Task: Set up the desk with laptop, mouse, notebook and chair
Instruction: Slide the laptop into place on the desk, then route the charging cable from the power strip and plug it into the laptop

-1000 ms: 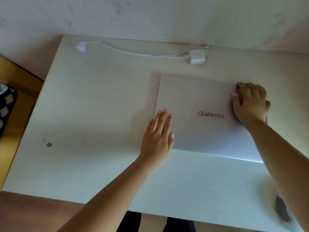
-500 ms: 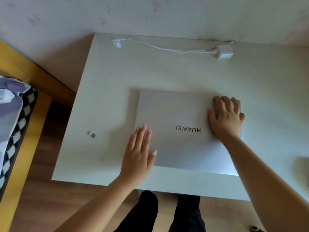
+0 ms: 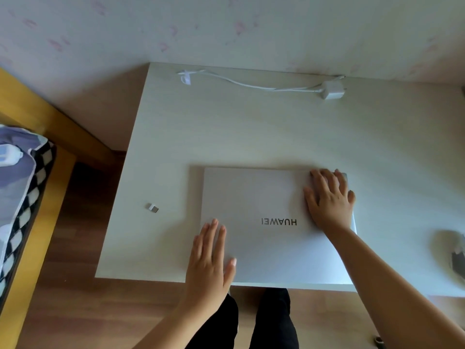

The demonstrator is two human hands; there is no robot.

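A closed silver laptop point(image 3: 264, 197) with its logo upside down to me lies on the white desk point(image 3: 226, 127), its near edge level with the desk's front edge. My left hand point(image 3: 208, 258) lies flat, fingers together, on the lid's near-left corner. My right hand point(image 3: 329, 197) rests palm down with spread fingers on the lid's far-right part. A grey mouse point(image 3: 458, 258) is partly visible at the right edge of the desk. No notebook or chair is in view.
A white charger point(image 3: 332, 89) with its cable point(image 3: 251, 84) lies along the desk's far edge by the wall. A small silver USB dongle point(image 3: 152, 207) sits left of the laptop. A yellow wooden bed frame point(image 3: 50, 137) with checkered bedding point(image 3: 22, 197) stands at the left. My legs are below the desk's front edge.
The laptop has slid toward me and to the left across the desk, both hands staying flat on its lid. My view has shifted left, showing the bed.
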